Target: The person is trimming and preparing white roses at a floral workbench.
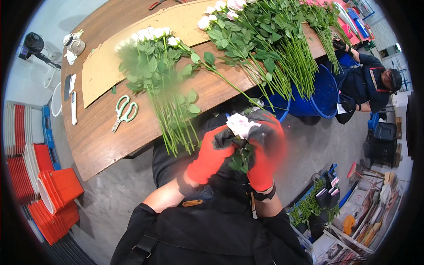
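A pale pink rose is held before my chest, bloom upward, its leafy stem hanging down between my hands. My left hand, in a red glove with black fingers, grips it just under the bloom. The same kind of glove covers my right hand, whose fingers close on the petals' right side; part of that hand is blurred. A bunch of white roses lies on the wooden table, stems over the near edge. To its right is a larger pile of leafy rose stems. Green-handled scissors lie left of the bunch.
A cardboard sheet lies under the blooms. Blue bins stand beneath the pile's stems. Another person works at the right. Orange buckets are stacked at left. A phone-like object and a white knife-like tool lie at the table's left.
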`<state>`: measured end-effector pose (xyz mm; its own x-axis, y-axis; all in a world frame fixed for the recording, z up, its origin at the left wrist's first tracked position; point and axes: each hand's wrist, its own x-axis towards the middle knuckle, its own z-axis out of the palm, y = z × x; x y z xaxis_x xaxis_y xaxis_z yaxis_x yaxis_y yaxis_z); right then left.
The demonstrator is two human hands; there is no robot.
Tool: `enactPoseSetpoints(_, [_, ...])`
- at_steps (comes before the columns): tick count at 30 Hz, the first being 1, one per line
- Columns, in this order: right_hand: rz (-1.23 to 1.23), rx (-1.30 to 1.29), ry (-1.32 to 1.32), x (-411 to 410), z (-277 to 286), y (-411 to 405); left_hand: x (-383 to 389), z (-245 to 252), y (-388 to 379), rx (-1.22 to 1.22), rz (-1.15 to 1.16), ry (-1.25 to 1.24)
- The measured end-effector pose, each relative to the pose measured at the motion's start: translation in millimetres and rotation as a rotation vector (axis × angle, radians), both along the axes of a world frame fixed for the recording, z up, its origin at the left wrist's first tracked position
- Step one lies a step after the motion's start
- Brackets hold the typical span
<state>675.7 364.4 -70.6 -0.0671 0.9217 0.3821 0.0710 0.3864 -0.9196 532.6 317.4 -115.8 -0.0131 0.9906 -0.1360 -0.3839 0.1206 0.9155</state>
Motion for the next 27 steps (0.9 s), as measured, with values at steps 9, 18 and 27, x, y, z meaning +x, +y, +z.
enactPoseSetpoints(9, [-0.248, -0.278, 0.395, 0.1, -12.1, 16.8, 2.8, -8.0, 8.4, -0.130, 0.162, -0.122])
enactPoseSetpoints(18, [-0.039, 0.104, -0.374, -0.1, 18.2, 6.7, 2.6, -9.0, 11.1, -0.075, 0.224, 0.001])
enactPoseSetpoints(27, [0.002, 0.235, -0.671, -2.4, 33.3, 19.5, -0.6, 2.1, 8.5, -0.073, 0.193, 0.241])
